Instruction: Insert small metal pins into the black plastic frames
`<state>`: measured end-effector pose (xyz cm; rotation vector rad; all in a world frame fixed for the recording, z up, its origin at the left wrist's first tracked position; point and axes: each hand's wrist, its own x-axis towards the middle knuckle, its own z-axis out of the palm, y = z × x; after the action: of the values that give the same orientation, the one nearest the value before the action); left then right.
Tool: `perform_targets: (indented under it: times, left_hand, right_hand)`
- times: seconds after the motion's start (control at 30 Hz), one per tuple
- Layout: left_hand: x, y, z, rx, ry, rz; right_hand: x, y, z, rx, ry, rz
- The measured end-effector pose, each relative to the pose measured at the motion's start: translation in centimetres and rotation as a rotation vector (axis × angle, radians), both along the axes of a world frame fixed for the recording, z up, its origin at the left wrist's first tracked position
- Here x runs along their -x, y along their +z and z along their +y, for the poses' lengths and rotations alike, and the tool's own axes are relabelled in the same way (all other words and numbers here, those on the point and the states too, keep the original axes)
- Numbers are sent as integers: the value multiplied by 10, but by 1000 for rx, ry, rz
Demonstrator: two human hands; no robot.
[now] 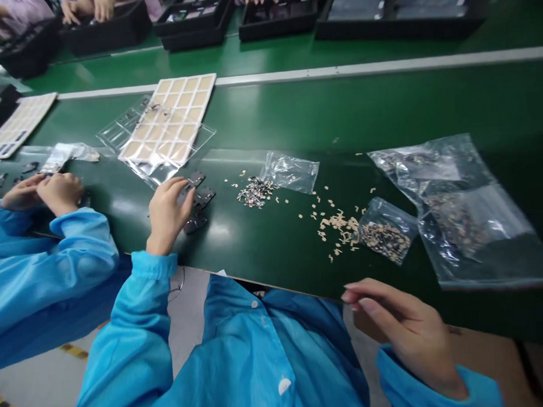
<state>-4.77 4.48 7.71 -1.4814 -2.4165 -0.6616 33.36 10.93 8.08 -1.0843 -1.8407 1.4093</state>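
A hand could pass along the worktop (264, 246) in front of the small-parts pile (254, 193); scattered tan pieces (339, 223) and the small zip bag (387, 234) obstruct rightward, the white-gridded tray (189, 100) beyond the left hand (168, 211).

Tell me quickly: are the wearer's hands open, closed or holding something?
Left hand: partly open, by dark parts; grip unclear.
Right hand: loosely curled; can't tell whether it's holding anything.

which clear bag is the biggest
The large bag at the far right, clearly bigger than the small bag beside it and the crumpled bag by the silvery-black pile.
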Motion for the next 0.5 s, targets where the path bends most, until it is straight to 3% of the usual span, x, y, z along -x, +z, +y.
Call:
perform_targets:
  times: [0.1, 0.17, 0.23, 0.27, 0.37, 0.43, 0.5]
  left_hand:
    - [-48, -2, -27, -144, -245, -2]
    - [-80, -10, -39, -86, -452, -60]
    - [-105, -22, -44, -78, -601, -120]
    - [-114, -28, -44, -105, -642, -128]
    - [-134, -44, -36, -150, -695, -106]
    - [-141, -49, -30, -154, -670, -62]
    - [-143, -49, -27, -156, -638, -5]
  right_hand:
    - [-34, 19, 7, -114, -308, -109]
    - [-60, 36, 24, -260, -432, -202]
    - [-91, 55, 53, -380, -651, -410]
    - [-108, 65, 70, -382, -745, -568]
    - [-163, 88, 123, -408, -952, -756]
    - [-196, 95, 152, -416, -1026, -813]
    - [-222, 97, 173, -411, -1007, -805]
